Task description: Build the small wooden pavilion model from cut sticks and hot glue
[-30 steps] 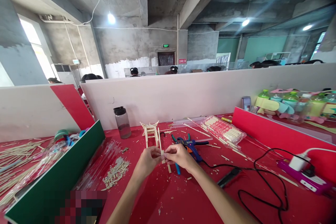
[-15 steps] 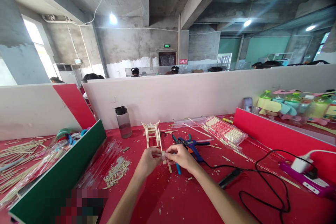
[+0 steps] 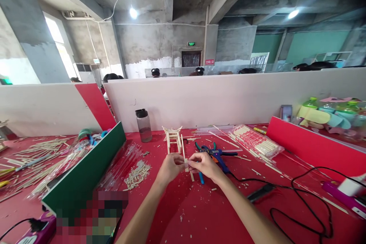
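Observation:
Between my two hands stands a thin pale wooden stick (image 3: 183, 146), nearly upright, with short pieces of stick at its lower end. My left hand (image 3: 172, 166) pinches that lower end from the left. From the right, the fingertips of my right hand (image 3: 203, 164) close on the same spot. Just behind my hands is a small frame built of sticks (image 3: 173, 139), shaped like a little chair or tower. Beside my right hand lies a blue glue gun (image 3: 219, 154), next to pliers with blue-green handles (image 3: 201, 177), partly hidden by the hand.
A dark-lidded water bottle (image 3: 143, 127) stands at the back left. Cut stick bits (image 3: 137, 175) lie piled left of my arms, near a green divider (image 3: 85, 164). Bundled sticks (image 3: 257, 139) lie back right. A black cable (image 3: 297, 194) loops across the right side.
The view has turned slightly left, so everything sits further right in the picture. My hands keep their pinch on the stick, with the fingers shifted only slightly.

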`<state>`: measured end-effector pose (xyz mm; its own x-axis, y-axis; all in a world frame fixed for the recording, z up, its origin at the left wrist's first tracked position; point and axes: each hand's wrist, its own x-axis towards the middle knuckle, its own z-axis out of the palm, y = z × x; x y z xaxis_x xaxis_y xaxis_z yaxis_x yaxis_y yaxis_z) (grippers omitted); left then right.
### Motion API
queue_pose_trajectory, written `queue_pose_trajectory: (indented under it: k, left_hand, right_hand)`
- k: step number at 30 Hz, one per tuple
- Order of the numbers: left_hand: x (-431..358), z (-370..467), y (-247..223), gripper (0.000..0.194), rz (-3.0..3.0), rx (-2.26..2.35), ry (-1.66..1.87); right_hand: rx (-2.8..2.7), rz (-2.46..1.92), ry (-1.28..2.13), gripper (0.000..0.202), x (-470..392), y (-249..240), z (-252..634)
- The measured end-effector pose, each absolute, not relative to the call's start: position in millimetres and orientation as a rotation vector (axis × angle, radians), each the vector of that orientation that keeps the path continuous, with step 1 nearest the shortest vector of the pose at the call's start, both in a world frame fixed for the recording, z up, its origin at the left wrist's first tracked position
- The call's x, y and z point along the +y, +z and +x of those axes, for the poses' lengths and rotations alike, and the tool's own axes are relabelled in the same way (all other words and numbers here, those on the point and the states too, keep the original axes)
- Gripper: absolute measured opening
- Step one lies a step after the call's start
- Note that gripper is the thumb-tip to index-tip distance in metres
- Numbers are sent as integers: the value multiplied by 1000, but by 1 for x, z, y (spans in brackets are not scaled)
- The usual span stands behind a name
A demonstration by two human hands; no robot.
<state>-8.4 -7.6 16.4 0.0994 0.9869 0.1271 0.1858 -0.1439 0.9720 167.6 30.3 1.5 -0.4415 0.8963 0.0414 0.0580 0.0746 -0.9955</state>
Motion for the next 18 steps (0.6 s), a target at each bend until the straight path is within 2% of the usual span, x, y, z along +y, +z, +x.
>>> queue_pose_trajectory:
  k: [12,18]
  left_hand:
    - [-5,-13,14,36,1444,1234,1133]
    - [0,-15,11,32,1416,1262,1141]
  right_hand:
    - [-1649,-945,1404,41,26,15,171]
    - [-1624,-1018,986,36,45,37,215]
